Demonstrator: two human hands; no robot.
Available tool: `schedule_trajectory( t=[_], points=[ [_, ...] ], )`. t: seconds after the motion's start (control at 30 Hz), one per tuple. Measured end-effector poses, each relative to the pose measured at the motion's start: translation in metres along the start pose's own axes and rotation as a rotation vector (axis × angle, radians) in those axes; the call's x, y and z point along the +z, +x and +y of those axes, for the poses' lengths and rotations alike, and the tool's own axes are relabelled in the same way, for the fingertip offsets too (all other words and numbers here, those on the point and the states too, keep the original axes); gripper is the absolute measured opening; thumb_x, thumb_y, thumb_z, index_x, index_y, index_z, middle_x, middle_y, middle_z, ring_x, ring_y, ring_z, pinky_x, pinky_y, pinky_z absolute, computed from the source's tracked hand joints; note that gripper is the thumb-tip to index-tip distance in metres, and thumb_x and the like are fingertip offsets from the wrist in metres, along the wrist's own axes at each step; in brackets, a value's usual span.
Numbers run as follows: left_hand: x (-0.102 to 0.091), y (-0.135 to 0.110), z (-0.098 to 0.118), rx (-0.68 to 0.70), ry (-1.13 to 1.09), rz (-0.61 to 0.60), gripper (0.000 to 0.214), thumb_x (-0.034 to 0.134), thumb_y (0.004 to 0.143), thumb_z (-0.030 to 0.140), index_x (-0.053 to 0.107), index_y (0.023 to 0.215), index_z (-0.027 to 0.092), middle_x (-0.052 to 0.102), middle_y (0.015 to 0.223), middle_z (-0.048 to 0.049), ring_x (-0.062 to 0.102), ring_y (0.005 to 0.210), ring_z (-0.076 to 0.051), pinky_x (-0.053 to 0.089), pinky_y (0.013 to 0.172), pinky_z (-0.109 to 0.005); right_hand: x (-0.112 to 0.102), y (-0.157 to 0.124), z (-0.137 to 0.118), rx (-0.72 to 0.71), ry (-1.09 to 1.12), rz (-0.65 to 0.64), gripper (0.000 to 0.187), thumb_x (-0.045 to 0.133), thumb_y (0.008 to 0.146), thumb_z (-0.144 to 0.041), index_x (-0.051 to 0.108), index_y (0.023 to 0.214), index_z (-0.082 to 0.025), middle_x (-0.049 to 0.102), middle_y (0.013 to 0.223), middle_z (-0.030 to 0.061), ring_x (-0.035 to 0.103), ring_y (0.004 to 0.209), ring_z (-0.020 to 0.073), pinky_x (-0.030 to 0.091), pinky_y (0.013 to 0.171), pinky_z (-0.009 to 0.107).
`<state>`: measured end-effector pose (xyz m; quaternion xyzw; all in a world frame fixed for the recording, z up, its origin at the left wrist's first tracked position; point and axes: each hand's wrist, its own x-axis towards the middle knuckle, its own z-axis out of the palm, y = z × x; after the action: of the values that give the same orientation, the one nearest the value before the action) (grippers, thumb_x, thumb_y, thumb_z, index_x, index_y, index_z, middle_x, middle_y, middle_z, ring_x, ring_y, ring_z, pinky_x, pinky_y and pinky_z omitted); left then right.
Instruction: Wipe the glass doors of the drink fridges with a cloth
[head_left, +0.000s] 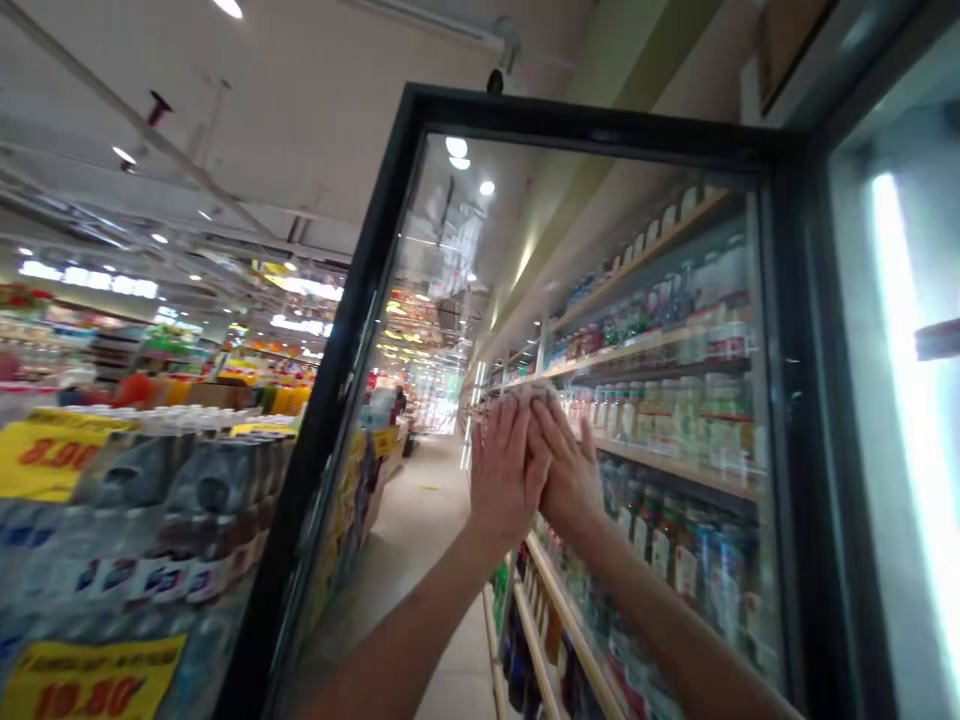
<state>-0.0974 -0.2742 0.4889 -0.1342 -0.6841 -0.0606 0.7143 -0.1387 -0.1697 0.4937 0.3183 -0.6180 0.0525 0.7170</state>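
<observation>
A glass cooler door (577,112) with a black frame stands swung out in front of me. My left hand (504,478) lies flat with fingers stretched upward against the pane. Beside it, my right hand (566,462) also rests flat, its fingers extended and touching the left hand's at the tips. A pale, crumpled patch (538,388), possibly a cloth, shows at the fingertips; blur hides its edges, and what lies under the palms cannot be seen.
Shelves of bottles (679,410) show in the pane. Shrink-wrapped bottle packs (202,490) with yellow price signs (97,680) are stacked left. An aisle floor (420,490) shows through the glass. On the right is the lit cooler interior (870,420).
</observation>
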Motion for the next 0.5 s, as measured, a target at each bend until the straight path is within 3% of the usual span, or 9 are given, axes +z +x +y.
schedule_trajectory(
  t=[0.07,0.17,0.27,0.33,0.4,0.5],
  points=[
    [0.005,0.014,0.003,0.043,0.082,0.002,0.056,0.036,0.089,0.041,0.029,0.138,0.016,0.031,0.144,-0.0128,0.020,0.137,-0.026,0.024,0.110,-0.051,-0.017,-0.018,0.028,0.090,-0.074,0.035,0.060,0.038,0.088,-0.026,0.015,0.143,-0.028,0.033,0.145,0.0063,0.022,0.137,0.0220,0.015,0.110,0.050],
    [-0.015,0.046,-0.023,0.107,0.153,0.018,0.052,0.044,0.086,0.040,0.039,0.132,0.014,0.035,0.142,-0.0135,0.022,0.136,-0.028,0.022,0.109,-0.052,-0.032,-0.041,0.052,0.222,-0.162,0.034,0.059,0.037,0.088,-0.026,0.015,0.143,-0.026,0.030,0.146,0.0108,0.022,0.136,0.0256,0.020,0.107,0.053],
    [-0.051,0.086,-0.067,-0.026,0.202,0.158,0.048,0.045,0.085,0.033,0.043,0.129,0.013,0.037,0.141,-0.0165,0.019,0.136,-0.032,0.019,0.108,-0.057,-0.033,-0.051,0.052,0.213,-0.158,0.012,0.057,0.036,0.089,-0.028,0.017,0.143,-0.027,0.031,0.145,0.0108,0.021,0.137,0.0257,0.022,0.106,0.052],
    [-0.068,0.106,-0.082,-0.126,0.213,0.238,0.047,0.044,0.085,0.028,0.042,0.129,0.012,0.037,0.140,-0.0176,0.020,0.136,-0.032,0.019,0.107,-0.059,-0.032,-0.050,0.046,0.214,-0.143,0.017,0.055,0.035,0.089,-0.028,0.019,0.142,-0.027,0.031,0.145,0.0106,0.021,0.137,0.0253,0.022,0.106,0.052],
    [-0.070,0.112,-0.074,-0.082,0.205,0.187,0.046,0.042,0.085,0.024,0.042,0.129,0.013,0.038,0.140,-0.0164,0.024,0.135,-0.031,0.022,0.106,-0.057,-0.036,-0.043,0.041,0.235,-0.119,0.018,0.052,0.035,0.090,-0.028,0.024,0.141,-0.026,0.033,0.144,0.0110,0.022,0.137,0.0257,0.023,0.106,0.052],
    [-0.053,0.090,-0.031,0.165,0.178,-0.016,0.047,0.041,0.085,0.025,0.041,0.131,0.015,0.036,0.142,-0.0110,0.025,0.134,-0.028,0.023,0.108,-0.050,-0.051,-0.029,0.039,0.299,-0.050,-0.005,0.046,0.032,0.091,-0.031,0.032,0.137,-0.026,0.034,0.143,0.0114,0.026,0.135,0.0271,0.025,0.104,0.055]
  ],
)
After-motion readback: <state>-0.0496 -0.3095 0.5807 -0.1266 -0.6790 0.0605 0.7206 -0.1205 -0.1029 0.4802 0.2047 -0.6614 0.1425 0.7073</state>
